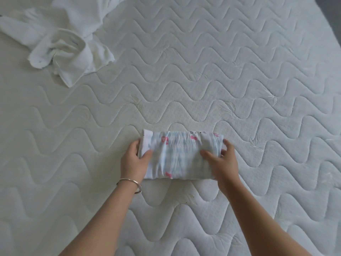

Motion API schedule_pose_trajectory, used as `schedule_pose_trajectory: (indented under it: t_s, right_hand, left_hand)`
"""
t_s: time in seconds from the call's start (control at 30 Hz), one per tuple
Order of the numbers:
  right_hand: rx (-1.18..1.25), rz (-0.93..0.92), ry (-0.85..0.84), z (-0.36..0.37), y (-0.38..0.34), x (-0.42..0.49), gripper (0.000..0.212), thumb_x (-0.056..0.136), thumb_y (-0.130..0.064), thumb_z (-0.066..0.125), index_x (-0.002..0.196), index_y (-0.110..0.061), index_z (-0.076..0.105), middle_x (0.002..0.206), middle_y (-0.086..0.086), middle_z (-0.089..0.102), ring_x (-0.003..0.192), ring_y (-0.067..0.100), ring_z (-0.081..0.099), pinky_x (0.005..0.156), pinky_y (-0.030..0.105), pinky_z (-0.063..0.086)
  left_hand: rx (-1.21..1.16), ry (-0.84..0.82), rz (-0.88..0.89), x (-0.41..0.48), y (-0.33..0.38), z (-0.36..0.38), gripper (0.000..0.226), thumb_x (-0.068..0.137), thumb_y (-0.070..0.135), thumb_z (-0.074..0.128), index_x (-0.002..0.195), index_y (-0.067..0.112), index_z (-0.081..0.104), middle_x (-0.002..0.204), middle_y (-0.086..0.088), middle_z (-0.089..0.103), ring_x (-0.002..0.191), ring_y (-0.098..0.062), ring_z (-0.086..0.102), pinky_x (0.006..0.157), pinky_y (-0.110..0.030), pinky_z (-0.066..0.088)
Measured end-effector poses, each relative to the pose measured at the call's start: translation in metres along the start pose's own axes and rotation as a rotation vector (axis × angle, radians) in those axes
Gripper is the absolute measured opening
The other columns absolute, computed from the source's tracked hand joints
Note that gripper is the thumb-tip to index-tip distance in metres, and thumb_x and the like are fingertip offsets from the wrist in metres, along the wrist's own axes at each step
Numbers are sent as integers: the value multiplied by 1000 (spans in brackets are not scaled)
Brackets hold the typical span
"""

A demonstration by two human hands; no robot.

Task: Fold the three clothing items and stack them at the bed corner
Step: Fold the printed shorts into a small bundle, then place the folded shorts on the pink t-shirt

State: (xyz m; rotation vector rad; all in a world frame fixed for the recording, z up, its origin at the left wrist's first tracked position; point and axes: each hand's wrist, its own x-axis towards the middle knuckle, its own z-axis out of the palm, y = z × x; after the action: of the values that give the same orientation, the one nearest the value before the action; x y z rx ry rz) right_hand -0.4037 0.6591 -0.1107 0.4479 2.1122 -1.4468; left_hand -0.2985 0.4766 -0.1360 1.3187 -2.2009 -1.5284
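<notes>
Pinching ends of the folded printed garment (pixel 180 156) — left hand (pixel 132 161), right hand (pixel 223 163) — crumpled white clothes (pixel 64 39) well apart on mattress (pixel 221 80)

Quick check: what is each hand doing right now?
Left hand: grips the left end of the folded patterned garment.
Right hand: grips its right end.

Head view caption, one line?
The left hand and right hand grip a folded bow-print garment on the mattress; white clothes lie crumpled.

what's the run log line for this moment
step: folding patterned garment | left hand: grips its left end | right hand: grips its right end | white clothes: crumpled, far left
</notes>
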Motion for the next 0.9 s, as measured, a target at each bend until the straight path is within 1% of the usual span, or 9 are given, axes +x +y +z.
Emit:
schedule_pose_trajectory:
  t_s: [0.07,0.13,0.17,0.3,0.43,0.6,0.7,0.8,0.9]
  right_hand:
    - [16,76,-2,-6,-3,-8,50,76,-17,73,121,-19,52,102,1,64,88,22,64,76,48,56]
    - [0,14,26,-16,-8,-21,21,78,-14,70,97,-20,63,87,0,66,81,22,65,75,50,56]
    - [29,-14,34,-23,-12,-30,16,79,-13,67,90,-23,64,84,0,66,81,22,64,76,52,55]
    - [152,-52,34,-60,-27,-72,28,82,-13,64,108,-23,60,93,-1,65,88,23,64,77,52,55]
    - [200,-170,105,-119,-40,-118,28,74,-21,71,100,-24,62,92,-3,66,87,20,63,75,42,52]
    - [279,-265,183,-227,-47,-178,26,83,-9,65,98,-30,60,99,-1,66,84,13,63,72,35,53]
    - [304,-299,255,-303,-39,-212,31,83,-10,65,101,-34,58,106,1,65,95,22,63,80,43,54]
    - [337,-331,339,-383,-21,-248,31,83,-9,65,98,-35,58,104,1,66,92,23,64,76,39,54]
    - [374,-354,414,-464,1,-284,32,83,-9,65,97,-37,57,104,-2,65,89,16,65,76,35,55]
  left_hand:
    - [-22,-28,-51,-2,6,-6,13,73,26,67,75,30,55,76,10,63,83,-26,62,74,-35,46]
    - [-75,-55,-49,-9,18,-13,13,72,25,69,74,29,57,77,8,65,78,-22,61,76,-37,48]
    - [-105,-67,-48,-15,28,-16,14,75,20,71,77,28,59,79,8,66,78,-20,61,77,-36,49]
    - [-212,-119,-18,-47,73,-24,17,80,8,67,86,23,62,82,7,66,74,-11,61,72,-26,47]
    - [-203,-179,59,-94,129,-22,19,81,9,67,99,15,62,87,3,66,76,-10,61,69,-20,48]
    - [-178,-280,220,-179,204,3,19,80,11,68,96,18,61,86,10,64,75,-1,60,59,-6,46]
    - [-186,-364,288,-241,244,37,18,79,10,68,90,23,61,84,10,65,65,7,61,58,-6,46]
    - [-204,-443,332,-310,277,80,24,79,6,68,84,28,59,82,10,65,62,11,60,59,-6,47]
    - [-209,-485,358,-383,301,128,21,79,6,68,90,22,60,83,12,64,66,9,60,64,-9,49]
